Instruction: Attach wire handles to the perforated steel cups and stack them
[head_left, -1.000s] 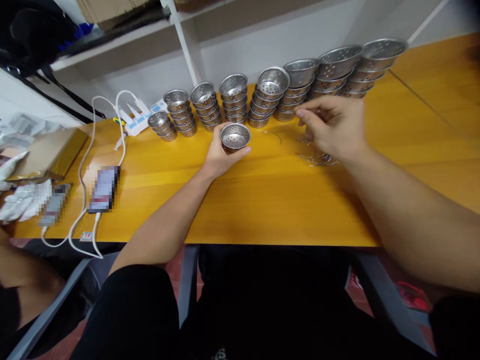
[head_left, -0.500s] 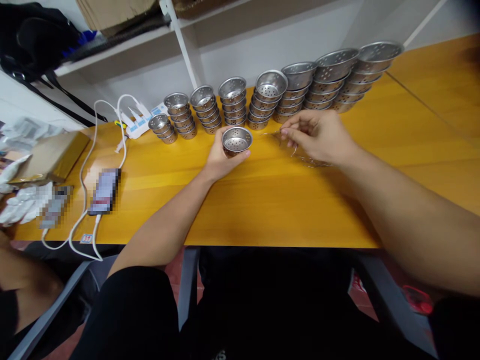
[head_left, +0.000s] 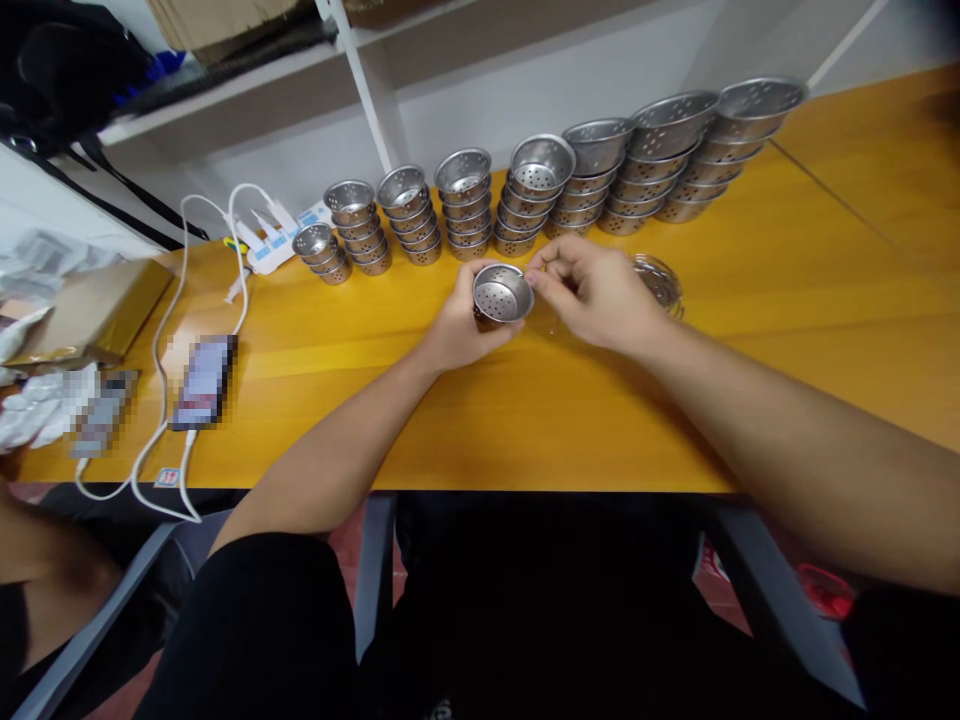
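Left hand [head_left: 459, 328]: curled around a perforated cup [head_left: 501, 296], gripping the sides.
Right hand [head_left: 592, 290]: closed to a pinch of thumb and forefinger at the right rim; cannot tell whether gripping anything thin.
Cup position: mouth up, nearer than the stacked cups [head_left: 469, 215] along the far side.
Wire bundle [head_left: 664, 283]: on the table [head_left: 525, 430], just right of the right hand.
Phone [head_left: 204, 385]: left, beside white cables [head_left: 159, 340].

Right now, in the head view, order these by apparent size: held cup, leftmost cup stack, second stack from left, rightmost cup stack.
1. Rightmost cup stack
2. Second stack from left
Unranked: held cup and leftmost cup stack look about alike.
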